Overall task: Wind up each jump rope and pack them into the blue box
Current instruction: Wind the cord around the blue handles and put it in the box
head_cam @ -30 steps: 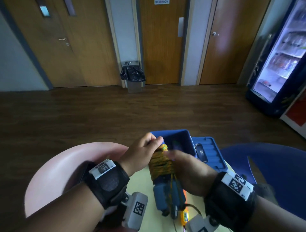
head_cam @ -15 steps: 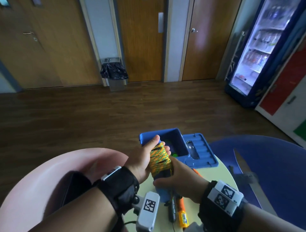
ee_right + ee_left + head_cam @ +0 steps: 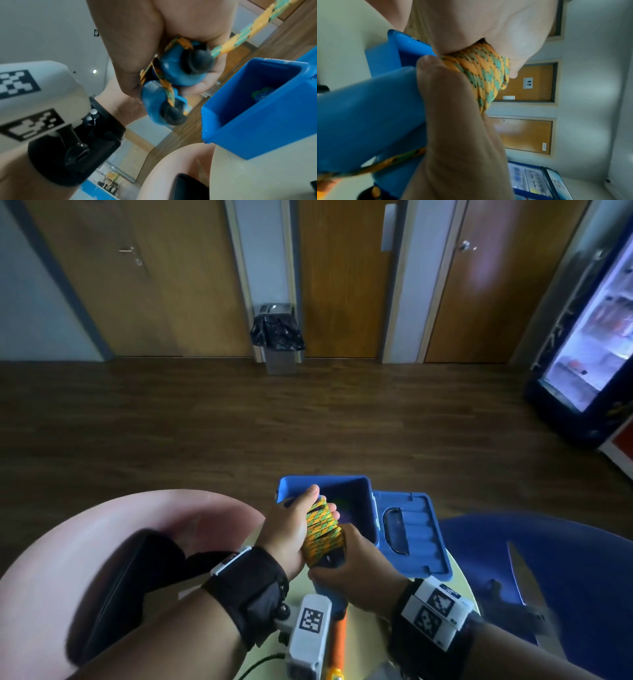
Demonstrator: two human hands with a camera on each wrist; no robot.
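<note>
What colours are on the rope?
Orange with teal-green and dark flecks on the rope; clearest in the left wrist view.

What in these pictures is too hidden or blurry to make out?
- Head view: the rope's blue handles are mostly covered by the right hand.
- Right wrist view: the green thing in the blue box is dim and partly hidden by the wall.
- Head view: the orange thing runs off the bottom edge.

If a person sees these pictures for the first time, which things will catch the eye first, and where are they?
First comes the orange and green rope, wound tightly around two blue handles and held by both hands, the left hand and the right hand, in the lower middle of the head view. Just behind it stands the open blue box on the table edge, with its lid lying open to the right.
</note>
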